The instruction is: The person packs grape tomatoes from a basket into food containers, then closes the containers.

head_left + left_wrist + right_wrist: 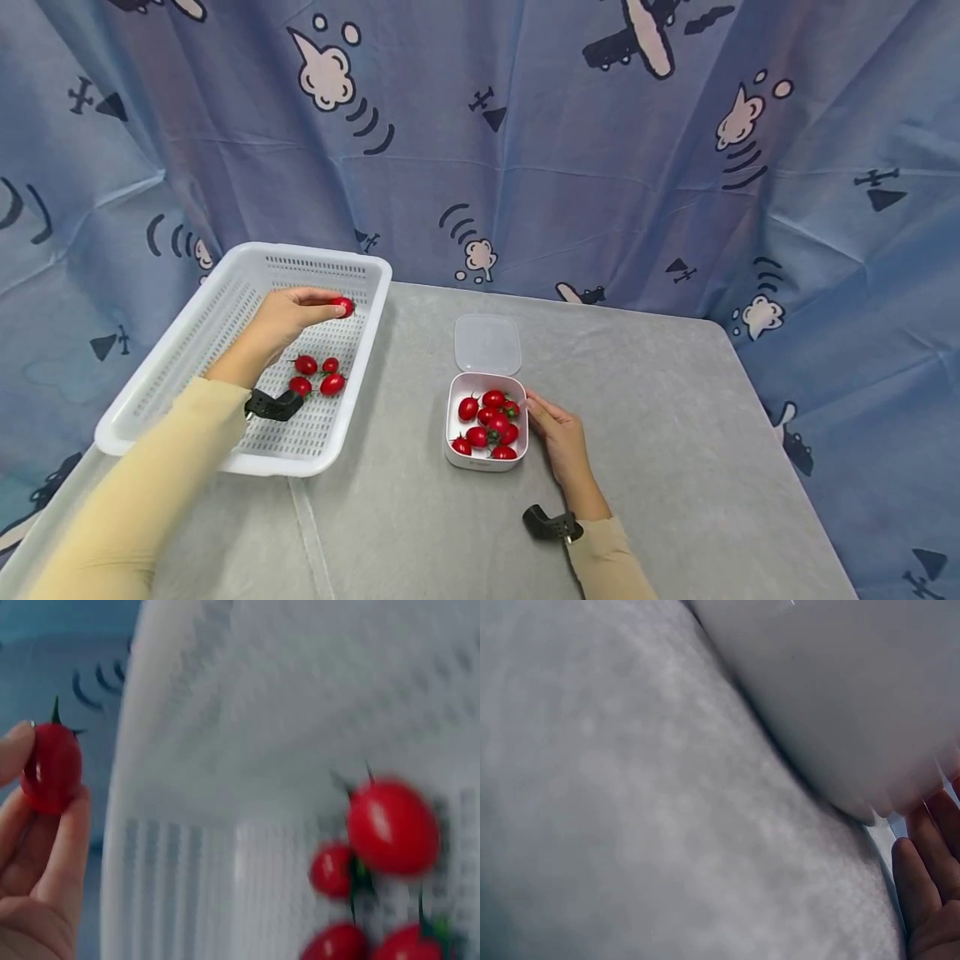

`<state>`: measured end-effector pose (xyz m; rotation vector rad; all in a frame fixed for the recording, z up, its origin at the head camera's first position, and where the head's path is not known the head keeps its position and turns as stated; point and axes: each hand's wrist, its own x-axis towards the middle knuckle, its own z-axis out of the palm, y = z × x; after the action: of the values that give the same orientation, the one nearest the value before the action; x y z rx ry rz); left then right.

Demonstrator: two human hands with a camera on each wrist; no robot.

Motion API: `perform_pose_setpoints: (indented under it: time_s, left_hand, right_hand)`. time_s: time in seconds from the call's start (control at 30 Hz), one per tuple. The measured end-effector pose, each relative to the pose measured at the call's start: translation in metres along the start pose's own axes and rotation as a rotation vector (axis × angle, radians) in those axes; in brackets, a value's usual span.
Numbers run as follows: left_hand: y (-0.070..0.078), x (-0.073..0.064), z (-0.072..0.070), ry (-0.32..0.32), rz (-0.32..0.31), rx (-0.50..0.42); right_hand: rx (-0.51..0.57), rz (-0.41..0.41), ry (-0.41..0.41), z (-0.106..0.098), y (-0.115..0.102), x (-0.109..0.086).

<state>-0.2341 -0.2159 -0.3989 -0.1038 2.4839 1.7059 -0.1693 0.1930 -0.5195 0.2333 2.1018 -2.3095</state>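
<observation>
A ripe cherry tomato point(52, 769) with a green stem is pinched between the thumb and fingers of my left hand point(288, 315), above the far part of a white slotted basket point(378, 333). Several more cherry tomatoes point(332, 384) lie on the basket's floor. To the right stands a small square white box point(483, 465), holding several cherry tomatoes point(477, 436). My right hand point(558, 433) rests against the box's right side near the rim, its fingers fairly straight. In the right wrist view its fingers point(915, 881) are beside the box wall, partly cut off by the frame.
A translucent lid point(487, 343) lies flat just behind the box. Grey cloth covers the table point(660, 450). A blue patterned curtain point(420, 100) hangs along the back and sides. Each wrist wears a black strap.
</observation>
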Motion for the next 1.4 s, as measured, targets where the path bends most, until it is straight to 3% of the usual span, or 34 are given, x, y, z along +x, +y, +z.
perform_pose_setpoints:
  time_s: [0.17, 0.53, 0.87, 1.2, 1.4]
  left_hand:
    - [0.023, -0.012, 0.023, 0.0, 0.04, -0.029]
    - [0.043, -0.031, 0.069, -0.056, 0.043, -0.05]
    - [0.049, -0.04, 0.105, -0.124, 0.071, -0.108]
    - [0.059, -0.054, 0.135, -0.145, 0.109, -0.165]
    - [0.058, -0.059, 0.152, -0.153, 0.109, -0.181]
  right_hand:
    - [-0.02, -0.001, 0.001, -0.001, 0.0, 0.001]
    - [-0.014, 0.004, 0.0, 0.0, 0.0, 0.0]
    - [-0.016, 0.008, -0.001, 0.0, 0.0, 0.0]
    - [-0.017, 0.006, 0.001, -0.001, -0.001, 0.001]
    - [-0.013, 0.004, -0.004, -0.001, 0.0, 0.001]
